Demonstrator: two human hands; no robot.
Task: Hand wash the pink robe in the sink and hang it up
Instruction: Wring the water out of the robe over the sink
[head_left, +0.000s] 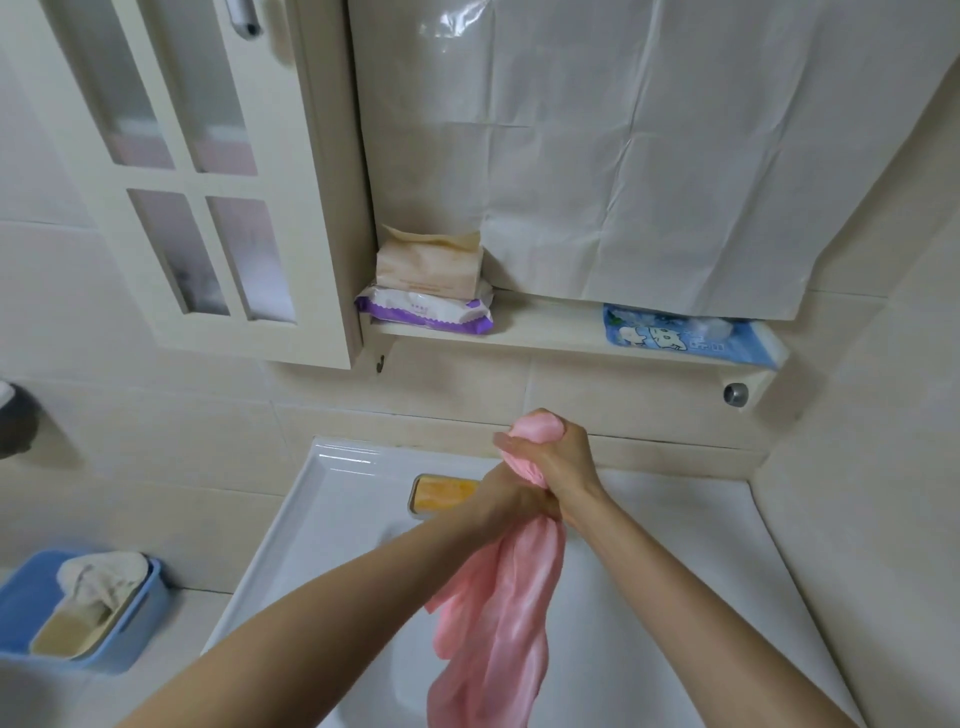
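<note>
A blue basket (104, 623) sits far left beside the white sink (332, 499); a yellow soap dish (441, 493) lies partly behind the left hand (511, 501). Both it and the right hand (558, 457) clench the twisted pink robe (498, 623) above the basin, under a shelf (545, 332) holding tissue packs (431, 291)

On the cream wall shelf (561, 332) I see a beige tissue pack (428, 262) stacked on a purple-edged wipes pack (426, 312), a blue cartoon-printed packet (685, 335) well apart, and a blue plastic basket (78, 613) lower left.
</note>
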